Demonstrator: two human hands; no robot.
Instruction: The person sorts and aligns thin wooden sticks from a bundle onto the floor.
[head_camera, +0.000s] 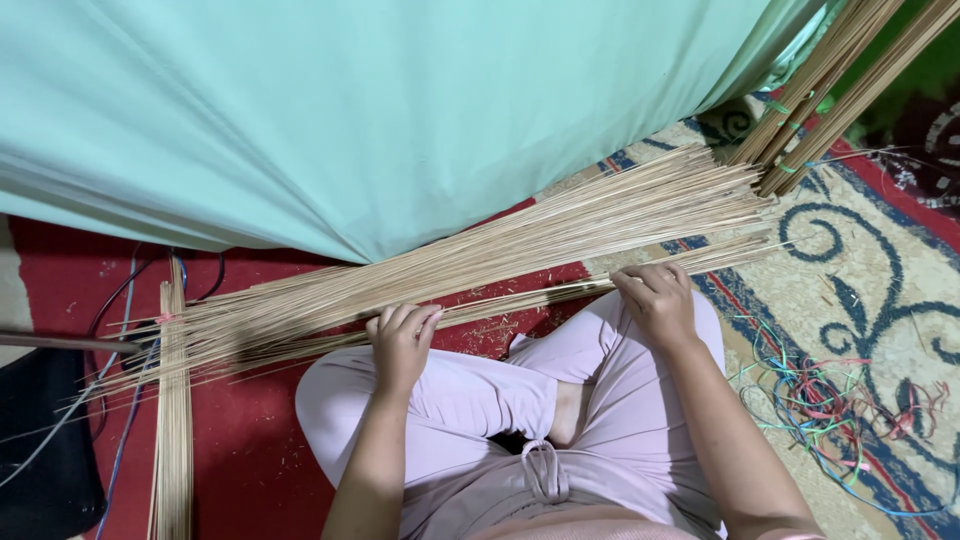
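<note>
A long loose bundle of thin pale bamboo sticks (480, 250) lies slantwise across the floor in front of my crossed legs in pink trousers. My left hand (402, 338) rests on the near edge of the bundle, fingers curled over a few sticks. My right hand (655, 297) presses on the same near sticks further right, fingers bent down onto them. Whether either hand truly grips a stick is hard to tell; both touch the bundle.
A mint-green cloth (350, 110) hangs over the far side. Tied stick bundles (830, 90) lean at top right, another bundle (172, 420) lies at left. Coloured strings (840, 400) lie tangled on the patterned carpet at right. Cables (120, 320) run at left.
</note>
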